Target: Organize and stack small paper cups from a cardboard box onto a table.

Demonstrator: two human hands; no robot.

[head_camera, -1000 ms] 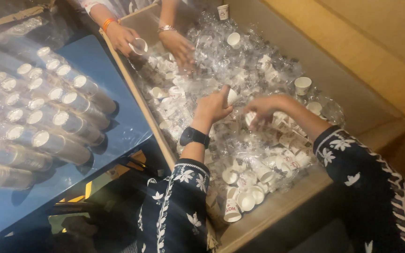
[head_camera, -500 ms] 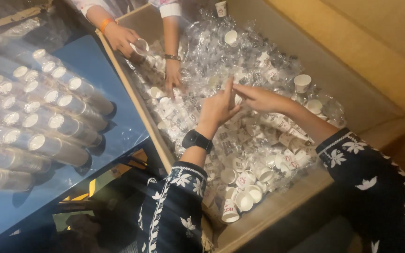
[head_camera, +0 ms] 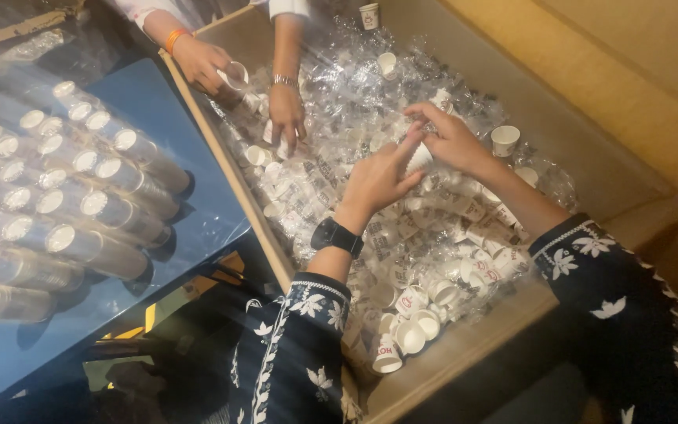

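My left hand [head_camera: 378,177] and my right hand [head_camera: 453,141] meet above a big cardboard box [head_camera: 464,353] filled with small white paper cups and clear plastic wrap. Both hands close around a short stack of white cups [head_camera: 419,157] held between them. A black watch [head_camera: 337,235] sits on my left wrist. Loose cups [head_camera: 410,334] lie at the near end of the box.
Across the box another person's hand [head_camera: 202,61] holds a cup [head_camera: 235,74], and their other hand [head_camera: 286,114] reaches into the pile. Wrapped sleeves of stacked cups [head_camera: 80,204] lie on a blue surface at the left. A tan wall rises at the right.
My hands have come together and lifted higher over the pile, the right moving left to join the cups in my left. The other person's hand has dipped deeper into the box.
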